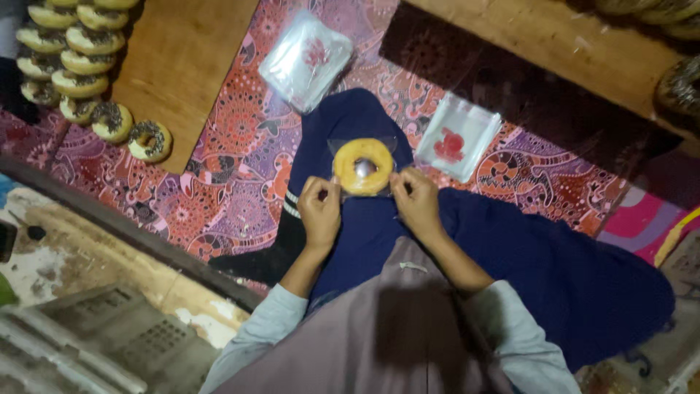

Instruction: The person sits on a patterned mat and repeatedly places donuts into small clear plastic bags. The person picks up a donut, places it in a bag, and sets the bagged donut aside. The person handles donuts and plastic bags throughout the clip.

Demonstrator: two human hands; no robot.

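Lap: dark blue cloth over the knees [510, 255], under both hands.
Left hand: [319, 208] fingers pinched on the left edge of a clear plastic bag [362, 146].
Right hand: [417, 198] fingers pinched on the bag's right edge.
Between the hands: a plain golden ring doughnut [363, 166] inside that bag, above the lap.
Beyond the hands: two stacks of clear bags with a red print [306, 60], [457, 136] on a patterned red-purple mat [233, 146].
Far left of the left hand: a wooden board [186, 66] with a row of topped doughnuts [80, 73].
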